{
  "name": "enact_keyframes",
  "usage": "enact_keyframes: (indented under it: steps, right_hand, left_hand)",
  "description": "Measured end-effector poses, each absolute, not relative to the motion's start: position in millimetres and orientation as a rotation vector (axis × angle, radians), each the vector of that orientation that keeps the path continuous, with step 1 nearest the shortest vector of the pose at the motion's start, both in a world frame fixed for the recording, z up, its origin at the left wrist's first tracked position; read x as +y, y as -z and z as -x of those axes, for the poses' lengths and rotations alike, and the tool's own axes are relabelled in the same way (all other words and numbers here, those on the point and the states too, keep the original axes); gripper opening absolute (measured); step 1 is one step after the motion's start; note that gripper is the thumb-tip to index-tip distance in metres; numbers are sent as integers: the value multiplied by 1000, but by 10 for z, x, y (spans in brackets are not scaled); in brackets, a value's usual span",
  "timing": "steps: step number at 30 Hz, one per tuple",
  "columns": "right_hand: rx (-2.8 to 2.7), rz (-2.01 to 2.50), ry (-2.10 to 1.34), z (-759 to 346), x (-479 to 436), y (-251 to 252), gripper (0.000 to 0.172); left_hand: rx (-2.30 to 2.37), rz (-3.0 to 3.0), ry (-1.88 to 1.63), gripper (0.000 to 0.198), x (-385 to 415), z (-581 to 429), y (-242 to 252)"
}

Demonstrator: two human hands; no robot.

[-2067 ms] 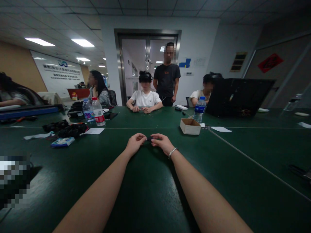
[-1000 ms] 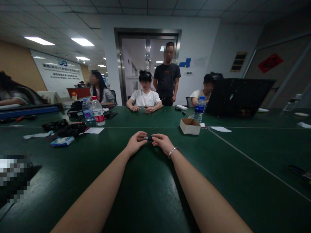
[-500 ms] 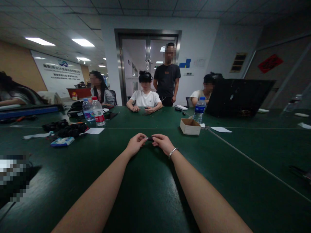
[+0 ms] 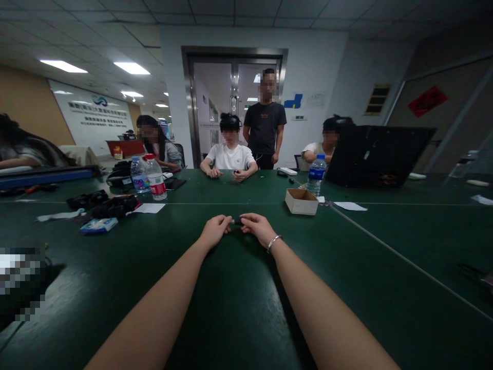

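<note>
Above the green table [image 4: 239, 288], my two hands meet over a small black object with a light, metallic-looking end [image 4: 237, 222]. It is too small and dark to tell its kind. My right hand [image 4: 258, 227], with a silver bracelet at the wrist, pinches the black part between thumb and fingers. At the other side, my left hand [image 4: 215, 229] is closed, thumb against forefinger, on the light end. Whether it grips that end or something separate is hidden.
An open cardboard box [image 4: 301, 202] stands ahead on the right, by a blue-capped water bottle [image 4: 317, 174]. Left are two bottles, black gear [image 4: 114, 205], a blue-white packet [image 4: 99, 225] and paper. A black monitor [image 4: 379, 156] stands at right; several people are across the table.
My left fingers have shifted slightly, and more of the object's light end shows between my hands. My right hand stays nearly still. A person at the far left has bent their head down.
</note>
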State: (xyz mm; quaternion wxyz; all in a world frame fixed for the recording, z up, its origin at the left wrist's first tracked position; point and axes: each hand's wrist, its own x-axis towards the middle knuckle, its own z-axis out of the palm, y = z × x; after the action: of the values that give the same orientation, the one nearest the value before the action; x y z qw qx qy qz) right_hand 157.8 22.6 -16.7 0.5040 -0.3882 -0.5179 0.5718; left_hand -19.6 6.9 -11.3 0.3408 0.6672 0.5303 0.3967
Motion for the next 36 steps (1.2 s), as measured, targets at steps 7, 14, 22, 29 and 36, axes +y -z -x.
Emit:
enact_keyframes:
  steps: [7, 14, 22, 29, 36]
  right_hand:
    - [-1249, 930, -1366, -1585, 252, 198, 13]
    - [-1251, 933, -1359, -1575, 229, 166, 13]
    - [-1260, 957, -1352, -1558, 182, 113, 13]
    - [-1254, 963, -1345, -1567, 194, 118, 13]
    - [-1274, 963, -1333, -1574, 195, 125, 14]
  left_hand:
    - [1073, -1681, -1221, 39, 17, 199, 56]
    - [1244, -1612, -1096, 36, 70, 183, 116]
    - [1166, -1692, -1121, 28, 65, 199, 124]
    - [1165, -1754, -1197, 33, 11, 189, 84]
    - [1276, -1684, -1094, 39, 53, 168, 132]
